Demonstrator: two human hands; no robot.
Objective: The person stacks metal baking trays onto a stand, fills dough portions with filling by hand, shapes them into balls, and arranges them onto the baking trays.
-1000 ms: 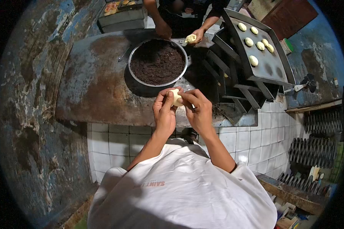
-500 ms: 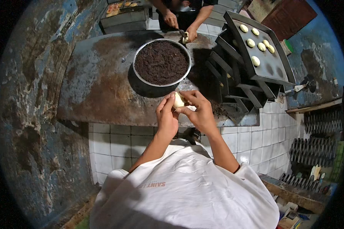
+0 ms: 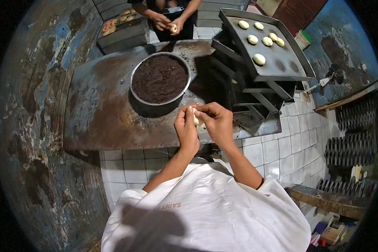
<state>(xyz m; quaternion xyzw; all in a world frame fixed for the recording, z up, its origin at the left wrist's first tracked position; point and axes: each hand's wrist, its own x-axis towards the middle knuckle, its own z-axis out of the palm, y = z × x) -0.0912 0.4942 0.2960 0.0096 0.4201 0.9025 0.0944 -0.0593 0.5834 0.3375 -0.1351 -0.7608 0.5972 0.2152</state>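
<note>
A small pale ball of dough (image 3: 196, 119) is pinched between my two hands above the near edge of the table. My left hand (image 3: 186, 128) cups it from the left, thumb pressed against its side. From the right, the thumb and fingers of my right hand (image 3: 216, 122) close on its top. Part of the dough is hidden behind the fingers. Just beyond my hands stands a round metal bowl (image 3: 132, 93) heaped with dark brown crumbly filling (image 3: 160, 79).
A stack of dark metal trays (image 3: 256, 94) stands at the table's right; the top tray (image 3: 277, 67) bears several dough balls (image 3: 259, 59). Across the table (image 3: 101, 105), a co-worker's hands (image 3: 177, 26) hold another dough piece. Baked goods (image 3: 117, 24) lie at the back left.
My fingers have closed further over the dough, squeezing its top. The co-worker has lifted their dough off the table and no longer shows the tool. My view has shifted slightly.
</note>
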